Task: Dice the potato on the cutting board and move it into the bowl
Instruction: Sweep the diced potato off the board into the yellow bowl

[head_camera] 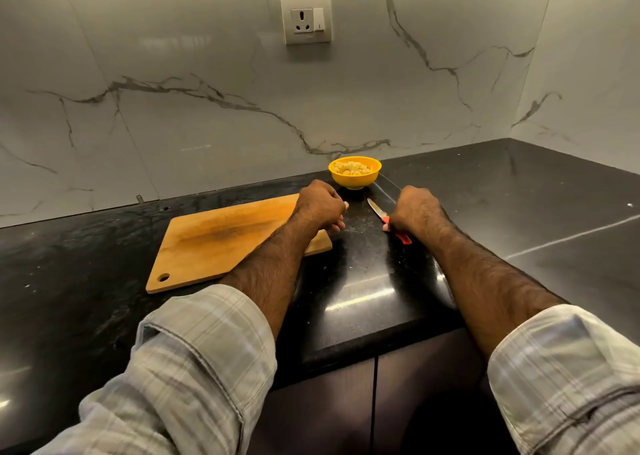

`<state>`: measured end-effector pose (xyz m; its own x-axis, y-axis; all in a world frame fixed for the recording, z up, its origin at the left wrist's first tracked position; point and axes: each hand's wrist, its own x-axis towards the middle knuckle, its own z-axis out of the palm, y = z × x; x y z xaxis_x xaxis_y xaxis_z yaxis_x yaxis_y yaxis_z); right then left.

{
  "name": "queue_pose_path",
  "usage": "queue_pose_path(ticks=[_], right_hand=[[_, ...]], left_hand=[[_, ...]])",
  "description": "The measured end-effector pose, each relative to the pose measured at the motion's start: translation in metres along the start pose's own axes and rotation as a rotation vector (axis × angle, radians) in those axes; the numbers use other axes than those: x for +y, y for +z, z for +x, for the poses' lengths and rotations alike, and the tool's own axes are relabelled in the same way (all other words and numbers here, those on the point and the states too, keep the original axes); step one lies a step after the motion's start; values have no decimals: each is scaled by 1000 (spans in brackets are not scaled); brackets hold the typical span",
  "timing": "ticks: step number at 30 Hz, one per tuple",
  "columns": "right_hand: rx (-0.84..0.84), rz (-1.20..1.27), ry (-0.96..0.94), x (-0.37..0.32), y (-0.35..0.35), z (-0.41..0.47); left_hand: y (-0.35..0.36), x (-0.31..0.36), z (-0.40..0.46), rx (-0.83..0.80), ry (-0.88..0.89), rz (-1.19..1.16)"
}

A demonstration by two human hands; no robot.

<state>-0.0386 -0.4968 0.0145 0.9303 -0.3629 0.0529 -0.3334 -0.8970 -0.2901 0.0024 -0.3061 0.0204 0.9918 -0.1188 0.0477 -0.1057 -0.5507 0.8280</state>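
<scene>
The yellow bowl (355,177) stands by the marble wall and holds diced potato (352,168). No potato shows on the wooden cutting board (221,243), which lies flat on the black counter. My left hand (320,206) hovers over the board's far right corner with its fingers curled in, and nothing is visible in it. My right hand (417,212) rests on the counter to the right, its fingers curled round the red handle of the knife (377,210). The blade points away toward the bowl.
The black stone counter (519,212) runs right into a corner of marble walls. A wall socket (306,19) sits high above the bowl. The counter's front edge and dark cabinet doors (374,402) lie just below my forearms.
</scene>
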Motion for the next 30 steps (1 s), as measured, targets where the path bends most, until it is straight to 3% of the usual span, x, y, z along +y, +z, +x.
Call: queue_pose_path(ticks=[11, 22, 30], right_hand=[[-17, -26, 37, -3, 1, 4], [11, -86, -103, -62, 16, -8], [8, 17, -115, -92, 30, -2]], left_hand=[[-15, -19, -3, 30, -39, -26], [-88, -43, -31, 188, -78, 35], [-142, -75, -47, 281, -133, 56]])
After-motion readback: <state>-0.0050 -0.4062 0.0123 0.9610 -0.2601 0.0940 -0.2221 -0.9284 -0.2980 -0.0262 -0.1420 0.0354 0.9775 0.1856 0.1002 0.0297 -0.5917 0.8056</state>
